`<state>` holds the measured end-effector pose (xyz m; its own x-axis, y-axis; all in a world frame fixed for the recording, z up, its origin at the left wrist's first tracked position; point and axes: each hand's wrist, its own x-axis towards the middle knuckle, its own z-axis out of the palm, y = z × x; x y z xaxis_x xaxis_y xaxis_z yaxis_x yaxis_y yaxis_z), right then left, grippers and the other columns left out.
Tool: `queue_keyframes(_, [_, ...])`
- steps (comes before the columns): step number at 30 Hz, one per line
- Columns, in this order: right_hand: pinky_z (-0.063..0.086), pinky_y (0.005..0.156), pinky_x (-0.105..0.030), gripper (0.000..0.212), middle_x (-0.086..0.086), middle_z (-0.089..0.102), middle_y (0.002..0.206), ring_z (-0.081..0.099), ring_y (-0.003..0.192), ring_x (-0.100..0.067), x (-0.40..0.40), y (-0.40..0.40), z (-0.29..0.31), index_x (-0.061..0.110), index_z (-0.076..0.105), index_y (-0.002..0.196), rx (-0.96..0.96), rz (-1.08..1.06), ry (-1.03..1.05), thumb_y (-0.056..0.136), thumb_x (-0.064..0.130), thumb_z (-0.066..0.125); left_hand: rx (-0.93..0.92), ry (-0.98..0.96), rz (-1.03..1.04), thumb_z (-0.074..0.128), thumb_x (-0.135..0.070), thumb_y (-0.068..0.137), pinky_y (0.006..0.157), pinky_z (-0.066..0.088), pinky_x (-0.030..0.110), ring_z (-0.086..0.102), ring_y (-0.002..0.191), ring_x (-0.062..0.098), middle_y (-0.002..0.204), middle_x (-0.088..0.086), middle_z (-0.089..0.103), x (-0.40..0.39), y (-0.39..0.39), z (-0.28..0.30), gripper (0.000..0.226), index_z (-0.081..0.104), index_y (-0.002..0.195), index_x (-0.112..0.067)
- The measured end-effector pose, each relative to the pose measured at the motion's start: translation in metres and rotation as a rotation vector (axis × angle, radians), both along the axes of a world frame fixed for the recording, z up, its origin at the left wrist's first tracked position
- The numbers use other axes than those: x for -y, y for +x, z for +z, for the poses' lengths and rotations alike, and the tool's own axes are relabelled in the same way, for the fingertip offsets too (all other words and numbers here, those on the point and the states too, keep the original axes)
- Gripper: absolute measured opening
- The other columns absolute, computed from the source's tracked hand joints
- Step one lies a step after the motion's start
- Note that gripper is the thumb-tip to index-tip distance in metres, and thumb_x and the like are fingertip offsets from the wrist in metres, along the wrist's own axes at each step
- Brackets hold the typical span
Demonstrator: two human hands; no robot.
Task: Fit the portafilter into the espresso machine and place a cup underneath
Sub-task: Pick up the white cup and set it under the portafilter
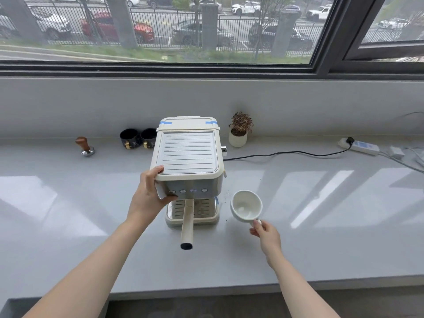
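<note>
A cream espresso machine (187, 154) stands on the grey counter under the window. The portafilter (187, 223) sits in its group head, the long cream handle pointing straight toward me over the drip tray (206, 211). My left hand (152, 191) grips the machine's front left top corner, thumb on the lid, fingers on the button panel. My right hand (263, 232) pinches the handle of a white cup (246, 205), held tilted to the right of the drip tray, its mouth facing up at me. The filter basket itself is hidden under the machine's front.
Two black mugs (137, 138) and a wooden-handled tamper (85, 146) stand at the back left. A small potted plant (239, 131) is behind the machine's right side. A black cord (286, 153) runs to a power strip (359, 146) at the far right. Coffee specks dot the counter (68, 203).
</note>
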<state>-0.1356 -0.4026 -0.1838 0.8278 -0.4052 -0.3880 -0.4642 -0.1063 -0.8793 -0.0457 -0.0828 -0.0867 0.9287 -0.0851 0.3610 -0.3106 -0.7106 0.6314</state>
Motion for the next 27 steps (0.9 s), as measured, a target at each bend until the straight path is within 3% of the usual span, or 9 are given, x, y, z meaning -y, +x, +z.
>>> queue_keyframes(10, [0.044, 0.073, -0.031, 0.026, -0.002, 0.066, 0.074, 0.072, 0.085, -0.019, -0.049, 0.02, 0.014, 0.016, 0.058, 0.074, 0.006, 0.196, 0.03, 0.094, 0.031, 0.054, -0.036, -0.024, 0.013, 0.088, -0.02, 0.059, 0.064, 0.046, 0.035, 0.056, 0.089, 0.026, 0.129, 0.006, 0.044, 0.0, 0.0, -0.001, 0.092, 0.028, 0.127, -0.034])
queue_keyframes(14, [0.041, 0.069, -0.03, 0.032, -0.004, 0.067, 0.076, 0.071, 0.087, -0.015, -0.064, 0.027, 0.019, 0.012, 0.052, 0.072, -0.017, 0.267, 0.014, 0.094, 0.035, 0.052, -0.053, -0.024, 0.023, 0.087, -0.02, 0.061, 0.067, 0.051, 0.039, 0.056, 0.098, 0.024, 0.131, 0.003, 0.042, 0.0, -0.001, -0.001, 0.091, 0.027, 0.127, -0.037])
queue_keyframes(27, [0.039, 0.064, -0.028, 0.033, -0.003, 0.063, 0.073, 0.069, 0.091, -0.029, -0.097, 0.048, 0.02, 0.016, 0.05, 0.065, -0.029, 0.342, -0.018, 0.095, 0.029, 0.05, -0.074, -0.032, 0.052, 0.084, -0.018, 0.064, 0.067, 0.054, 0.042, 0.057, 0.102, 0.025, 0.13, 0.005, 0.042, 0.002, -0.004, 0.002, 0.089, 0.025, 0.127, -0.04])
